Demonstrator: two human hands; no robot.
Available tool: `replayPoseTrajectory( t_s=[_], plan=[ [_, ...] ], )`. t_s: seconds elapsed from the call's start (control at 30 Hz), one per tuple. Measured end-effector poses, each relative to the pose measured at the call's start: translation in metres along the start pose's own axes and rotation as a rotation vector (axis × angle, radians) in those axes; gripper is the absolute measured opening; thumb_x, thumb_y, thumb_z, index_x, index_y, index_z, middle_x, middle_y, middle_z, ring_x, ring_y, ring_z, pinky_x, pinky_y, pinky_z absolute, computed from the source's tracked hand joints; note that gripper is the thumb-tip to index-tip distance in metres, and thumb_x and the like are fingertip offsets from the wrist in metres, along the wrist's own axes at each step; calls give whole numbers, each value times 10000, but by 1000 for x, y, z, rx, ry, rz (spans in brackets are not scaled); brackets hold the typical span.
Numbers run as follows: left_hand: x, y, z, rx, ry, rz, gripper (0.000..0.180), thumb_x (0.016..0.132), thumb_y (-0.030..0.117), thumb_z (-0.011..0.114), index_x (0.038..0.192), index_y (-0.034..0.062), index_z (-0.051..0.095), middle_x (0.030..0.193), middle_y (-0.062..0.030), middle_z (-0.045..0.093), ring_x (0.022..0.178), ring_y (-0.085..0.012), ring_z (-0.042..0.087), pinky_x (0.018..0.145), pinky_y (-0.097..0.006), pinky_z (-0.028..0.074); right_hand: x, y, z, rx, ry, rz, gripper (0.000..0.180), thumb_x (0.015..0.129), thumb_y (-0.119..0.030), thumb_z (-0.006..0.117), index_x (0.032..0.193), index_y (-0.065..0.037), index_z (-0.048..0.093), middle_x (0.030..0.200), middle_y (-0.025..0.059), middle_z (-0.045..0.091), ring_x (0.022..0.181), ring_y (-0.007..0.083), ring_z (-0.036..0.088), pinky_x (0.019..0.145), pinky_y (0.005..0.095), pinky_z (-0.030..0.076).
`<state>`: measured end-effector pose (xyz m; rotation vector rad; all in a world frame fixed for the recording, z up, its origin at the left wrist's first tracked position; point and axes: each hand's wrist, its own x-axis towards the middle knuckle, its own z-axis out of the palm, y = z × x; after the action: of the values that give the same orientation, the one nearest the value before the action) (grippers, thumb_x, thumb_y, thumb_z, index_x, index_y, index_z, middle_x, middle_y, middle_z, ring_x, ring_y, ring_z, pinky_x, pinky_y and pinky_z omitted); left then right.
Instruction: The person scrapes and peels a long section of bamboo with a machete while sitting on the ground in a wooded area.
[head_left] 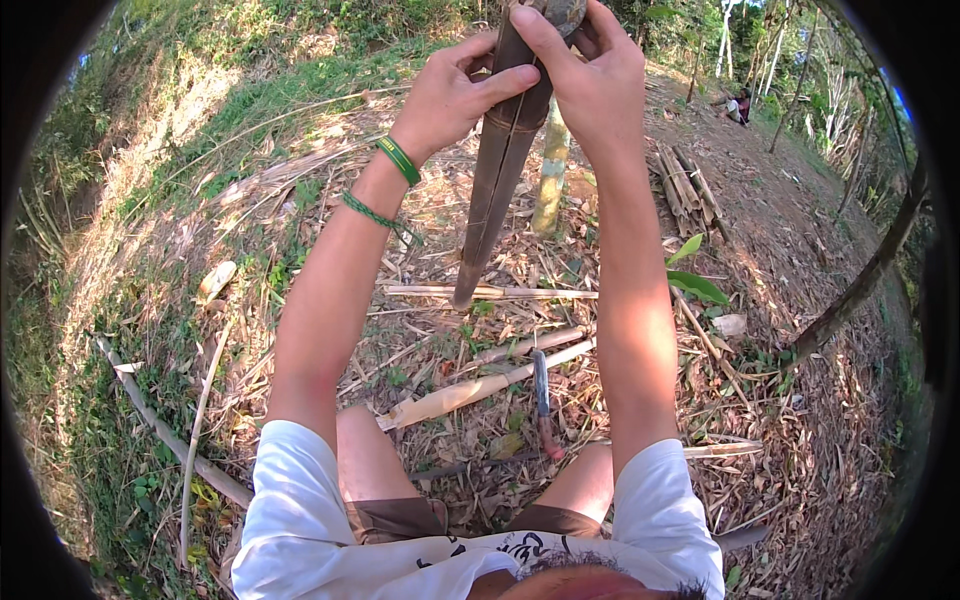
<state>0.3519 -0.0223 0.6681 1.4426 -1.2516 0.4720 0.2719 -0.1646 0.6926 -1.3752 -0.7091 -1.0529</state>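
Holding up the bamboo with left grip and right grip, both clamped on its upper part. Pressing with the left thumb across its front, and with the right thumb higher up, near the top end, with right fingers wrapped around behind. Tilted, with the lower end hanging down and to the left of the grip, and split lengthwise along the front. Can't tell whether touching the ground there. Wearing a flat green band and a braided cord just below the left grip.

Just behind the bamboo, below the right grip, standing upright as a pale, patchy post. Below the grip, lying crosswise near the bamboo's lower end as a thin pole. Further below, toward the body, lying across a pale strip as a knife, with handle pointing between the bare legs.

To the right of the grip, lying in a bundle as sticks, with green leaves nearer the body. Well apart, far right beyond the grip, seen small and indistinct as a person. Well below and left, lying slantwise as a branch.
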Motion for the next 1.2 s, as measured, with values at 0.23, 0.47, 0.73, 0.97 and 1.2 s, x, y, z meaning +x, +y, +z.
replayPoseTrajectory(
  t_s=[0.23, 0.47, 0.73, 0.97, 1.2],
  plan=[
    [-6, 6, -2, -21, -55, 27, 432, 888, 295, 765, 1200, 16, 661, 1049, -30, 694, 947, -98, 625, 815, -290, 536, -7, -18, -17, 44, -39, -43, 309, 890, -184, 757, 1072, 0, 590, 906, 53, 673, 842, 103, 645, 722, 246, 530],
    [-10, 22, 12, -50, -248, -19, 407, 861, 243, 794, 1177, 19, 672, 976, -9, 666, 850, -83, 597, 757, -262, 503, -37, -15, -49, -90, 23, 31, 293, 884, -41, 687, 1123, -22, 518, 902, -5, 578, 740, 67, 548, 660, 219, 481],
    [-16, 36, 43, 42, -320, 329, 423, 776, 172, 855, 1135, 16, 695, 852, -18, 668, 676, -86, 568, 566, -232, 456, -76, -34, -104, -96, -28, -78, 396, 880, -133, 723, 1166, -72, 457, 997, 14, 504, 865, 97, 538, 742, 262, 490],
    [-43, 54, 74, -16, -254, 254, 407, 768, 186, 862, 1097, 3, 707, 889, -22, 674, 801, -93, 610, 680, -240, 499, -97, -40, -102, -29, -35, -52, 461, 868, -242, 769, 1153, -41, 467, 973, 15, 525, 843, 100, 543, 737, 269, 490],
    [-65, 59, 62, -261, -251, -68, 523, 742, 177, 885, 1184, 13, 658, 1033, 0, 633, 978, -106, 607, 916, -285, 497, -103, -40, -56, 3, 114, -168, 399, 1035, -419, 518, 1034, -22, 552, 918, 30, 576, 825, 96, 524, 765, 268, 436]
  ],
)
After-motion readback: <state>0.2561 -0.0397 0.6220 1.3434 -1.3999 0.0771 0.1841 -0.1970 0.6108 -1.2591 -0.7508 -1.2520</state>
